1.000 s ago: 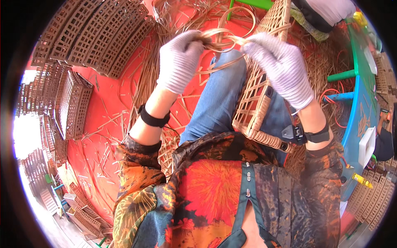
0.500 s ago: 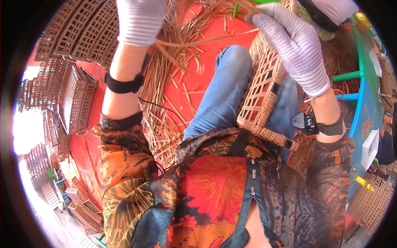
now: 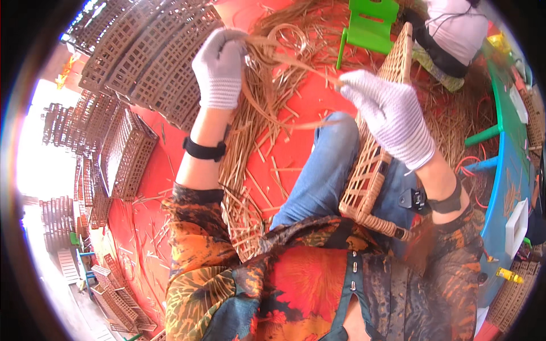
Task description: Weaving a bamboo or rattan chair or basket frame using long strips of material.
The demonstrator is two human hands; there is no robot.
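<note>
My left hand (image 3: pixel 220 71), in a pale striped work glove, is closed on a tan weaving strip (image 3: pixel 296 61) at the upper middle. The strip stretches across to my right hand (image 3: pixel 392 116), gloved the same way, whose thumb and fingers pinch its other end. A loose length curls below my left hand and trails toward my knee. On my lap, slanting up to the right, lies an open-lattice woven basket (image 3: pixel 364 190) with a wrapped rim. My right hand is over it and hides part of its side. A heap of cut strips (image 3: pixel 242 153) lies on the red floor beside my leg.
Stacks of brown lattice baskets (image 3: pixel 151 62) stand at the upper left, with more (image 3: pixel 128 153) below them. A green chair (image 3: pixel 369 25) is ahead. Another person (image 3: pixel 455 31) sits at the upper right. A blue-green table (image 3: pixel 497 187) edges the right side.
My left hand has come down and slightly right in the picture, and my right hand has dropped lower. The strip between them now shows in full view. The whole view has shifted, revealing the chair.
</note>
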